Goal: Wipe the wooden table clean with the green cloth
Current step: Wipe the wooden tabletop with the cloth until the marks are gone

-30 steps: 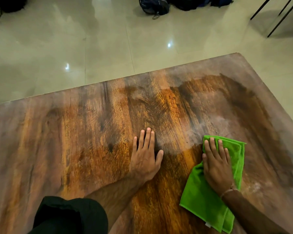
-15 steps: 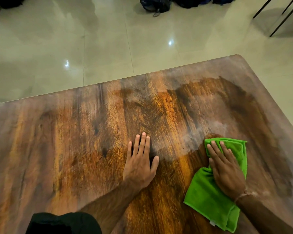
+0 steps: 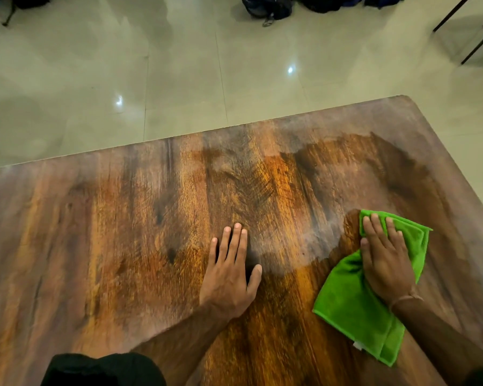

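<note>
The floor [image 3: 179, 65] is made of big, shiny, pale tiles with thin lines between them. Two small bright spots of light shine on it, one [image 3: 290, 69] at 1 o'clock and one [image 3: 119, 100] at 10 o'clock. Dark bags [image 3: 265, 6] lie on the floor at 12 o'clock, cut off at the top. Thin black legs [image 3: 474, 43] stand at 2 o'clock.

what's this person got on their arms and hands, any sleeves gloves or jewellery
No gloves or rings show on the left hand or the right hand. A black short sleeve ends above the left forearm, and both forearms are bare. A thin pale cord circles the right wrist. No watch is visible.
</note>
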